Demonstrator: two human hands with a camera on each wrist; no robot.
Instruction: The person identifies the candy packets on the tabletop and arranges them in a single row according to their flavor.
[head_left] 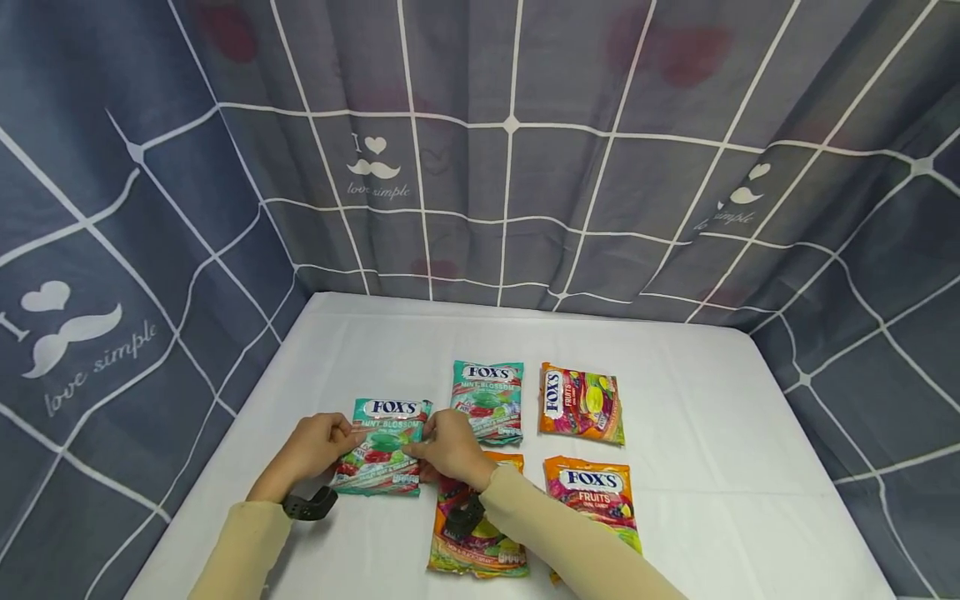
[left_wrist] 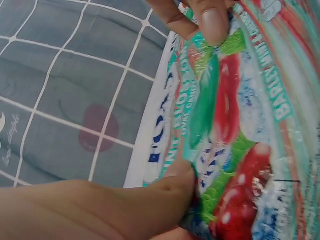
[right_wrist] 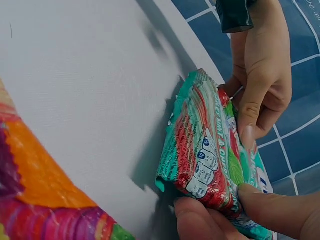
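Both hands hold a teal bag of Fox's Mint Blossom candy by its sides, at the left of the table. My left hand pinches its left side, thumb on the printed front. On the opposite side my right hand grips the bag between thumb and fingers. In the right wrist view the candy bag is lifted a little, with its shadow on the cloth below. A second Mint Blossom bag lies just beyond the right hand. Under the right forearm, an orange Fox's Fruits bag is partly hidden.
Two more Fox's Fruits bags lie to the right: one turned sideways at the back, one nearer and partly covered by the right sleeve. A white cloth covers the table. Grey checked curtains surround it on three sides.
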